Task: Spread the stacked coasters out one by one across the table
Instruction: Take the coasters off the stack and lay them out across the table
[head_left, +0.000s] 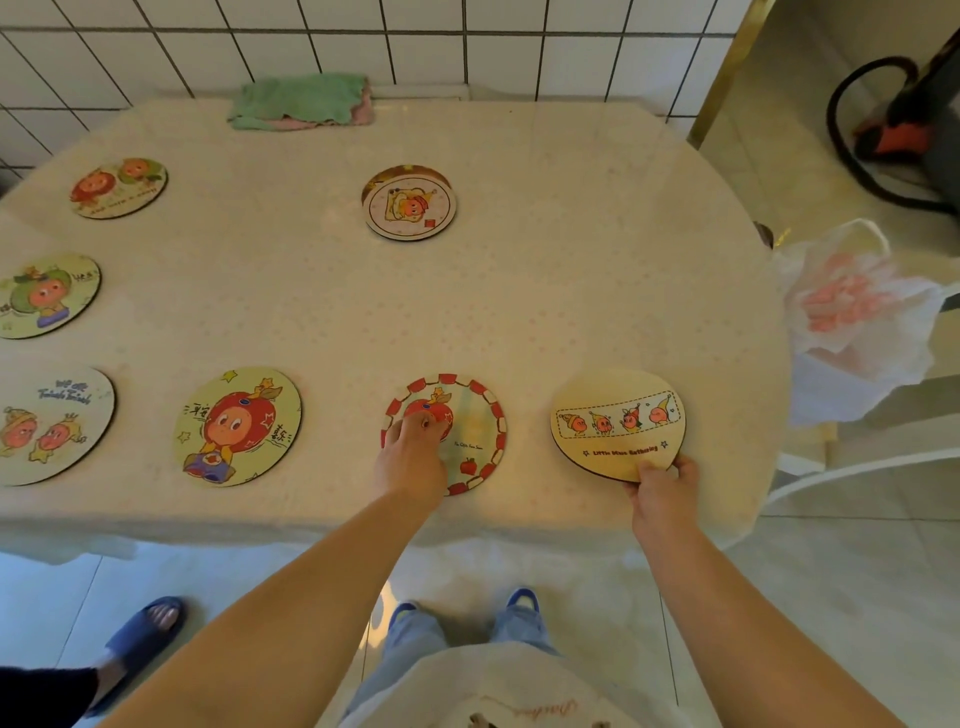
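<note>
A small stack of round cartoon coasters sits at the table's middle back. Several single coasters lie spread out: three down the left side, and one with a big red figure near the front. My left hand rests fingers-down on a red-bordered coaster that lies flat at the front centre. My right hand pinches the near edge of a yellow coaster with a row of small figures, held low at the front right.
A cream tablecloth covers the table. Folded green and pink cloths lie at the back edge by the tiled wall. A white plastic bag hangs off the right side. Another person's sandalled foot stands at the lower left.
</note>
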